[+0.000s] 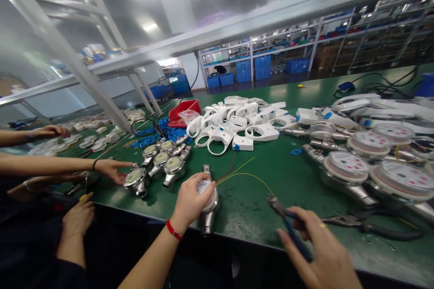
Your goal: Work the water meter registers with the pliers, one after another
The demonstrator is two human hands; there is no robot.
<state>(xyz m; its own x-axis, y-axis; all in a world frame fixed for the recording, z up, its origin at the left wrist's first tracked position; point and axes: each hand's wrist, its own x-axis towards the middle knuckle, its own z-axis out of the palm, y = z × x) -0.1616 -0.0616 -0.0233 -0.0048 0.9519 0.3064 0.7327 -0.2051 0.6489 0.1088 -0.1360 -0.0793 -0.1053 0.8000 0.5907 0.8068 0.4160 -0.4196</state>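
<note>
The left hand [192, 198] reaches forward, palm down, its grip closed over the round dial of a water meter [211, 205] at the front edge of the green table [244, 212]. The right hand [320, 244] has its grip wrapped around blue-handled pliers [292, 234], their tips near the end of a curved yellow wire [242, 173]. Bare tabletop separates the 2 hands. Farther back, a red bin [176, 118] has clear plastic at its side; its contents are indistinct.

Water meter [208, 222] on bench [244, 210] before heaped brackets [239, 121], other meters [173, 163] left, pliers [278, 207] right.
</note>
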